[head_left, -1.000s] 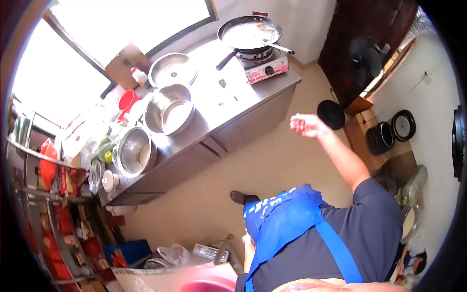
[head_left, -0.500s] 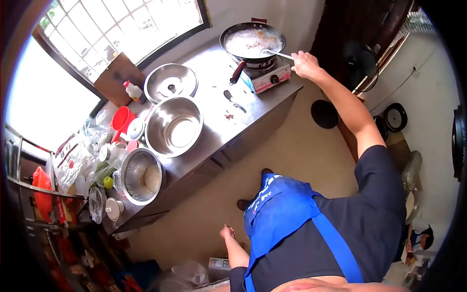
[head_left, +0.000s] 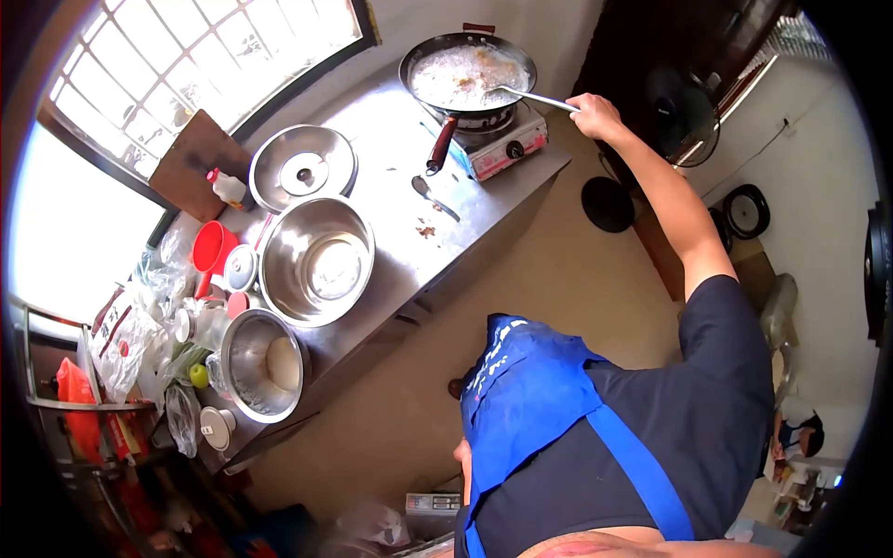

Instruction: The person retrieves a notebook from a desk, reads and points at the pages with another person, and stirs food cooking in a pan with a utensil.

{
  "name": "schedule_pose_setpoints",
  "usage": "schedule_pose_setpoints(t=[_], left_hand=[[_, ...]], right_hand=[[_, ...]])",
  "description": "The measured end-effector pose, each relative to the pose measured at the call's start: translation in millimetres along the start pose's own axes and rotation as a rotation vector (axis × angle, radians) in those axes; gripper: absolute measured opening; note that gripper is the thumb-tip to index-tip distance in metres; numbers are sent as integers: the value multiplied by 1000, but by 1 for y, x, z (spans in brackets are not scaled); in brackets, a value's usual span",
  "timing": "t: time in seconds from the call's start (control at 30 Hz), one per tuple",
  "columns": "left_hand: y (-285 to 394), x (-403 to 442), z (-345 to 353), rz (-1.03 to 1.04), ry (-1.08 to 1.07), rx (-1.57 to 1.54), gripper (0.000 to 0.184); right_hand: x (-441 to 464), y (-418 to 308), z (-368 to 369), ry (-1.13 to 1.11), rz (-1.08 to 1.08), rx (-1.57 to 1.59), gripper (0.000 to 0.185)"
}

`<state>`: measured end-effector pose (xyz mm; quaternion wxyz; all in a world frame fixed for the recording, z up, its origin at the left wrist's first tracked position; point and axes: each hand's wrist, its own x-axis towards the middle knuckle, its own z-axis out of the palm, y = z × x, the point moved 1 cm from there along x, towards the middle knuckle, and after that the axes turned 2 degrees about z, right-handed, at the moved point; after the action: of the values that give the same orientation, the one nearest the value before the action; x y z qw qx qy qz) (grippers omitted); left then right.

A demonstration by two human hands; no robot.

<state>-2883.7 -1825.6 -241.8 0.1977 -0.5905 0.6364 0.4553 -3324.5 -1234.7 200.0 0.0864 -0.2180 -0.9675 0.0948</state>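
Observation:
My right hand (head_left: pixel 597 117) is closed around the end of a long-handled metal cooking utensil (head_left: pixel 539 97). Its far end dips into the foaming, bubbling contents of a black wok (head_left: pixel 406 90), so its head is hidden. Pale golden bits show in the foam (head_left: pixel 470 74). Under the wok is a portable gas stove (head_left: pixel 510 153) with a black knob. My left hand (head_left: pixel 463 454) hangs low beside the blue apron (head_left: pixel 530 381), which partly covers it; its fingers cannot be made out.
On the steel counter (head_left: pixel 409 265) lie a dark spoon (head_left: pixel 433 197) and brown crumbs. Steel basins (head_left: pixel 316 209), a steel bowl holding pale residue (head_left: pixel 233 349), a red dipper (head_left: pixel 212 244), a bottle (head_left: pixel 226 188) and plastic bags (head_left: pixel 130 349) stand along it. A cutting board (head_left: pixel 200 163) leans near the window.
My left hand has drawn back against the apron. My right hand still holds the utensil in the wok, its handle lying slightly flatter. The whole view has shifted a little.

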Motion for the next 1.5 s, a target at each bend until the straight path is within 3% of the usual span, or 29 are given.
schedule_pose_setpoints(t=[0.2, 0.23, 0.27, 0.37, 0.53, 0.73, 0.87, 0.93, 1.03, 1.17, 1.37, 1.43, 1.5], left_hand=[[48, -19, -19, -43, -81, -51, 29], [28, 27, -14, -89, -205, -161, 26], [28, 40, -13, -98, -201, -164, 26], [43, 53, -8, -126, -240, -287, 29], [51, 54, -1, -47, -231, -269, 24], [21, 52, -1, -137, -223, -364, 22], [16, 18, -12, -92, -215, -266, 22], [20, 6, -15, -182, -219, -216, 26], [15, -1, -18, -183, -196, -249, 28], [1, 8, -16, -199, -253, -358, 27], [-1, 5, -13, -128, -195, -264, 22], [-18, 21, -6, 43, -130, -150, 19], [-67, 75, 20, -11, -176, -416, 21]], right_hand=[[-13, 4, -3, -47, 56, 169, 32], [-15, 4, -3, -90, 53, 239, 29], [-13, 12, 3, -98, 48, 237, 29], [-14, 19, 3, -281, 236, 681, 18], [-25, 6, -16, -296, 296, 816, 15], [-13, -17, -40, -282, 289, 903, 17], [31, -26, -24, -245, 169, 689, 20], [56, -40, -6, -38, 24, 324, 27], [74, -70, 1, -18, -25, 87, 34], [78, -92, 22, 63, -194, -66, 30], [59, -98, 23, 66, -464, -319, 23], [47, -96, 17, 84, -512, -389, 26], [36, -92, 13, 54, -554, -466, 31]])
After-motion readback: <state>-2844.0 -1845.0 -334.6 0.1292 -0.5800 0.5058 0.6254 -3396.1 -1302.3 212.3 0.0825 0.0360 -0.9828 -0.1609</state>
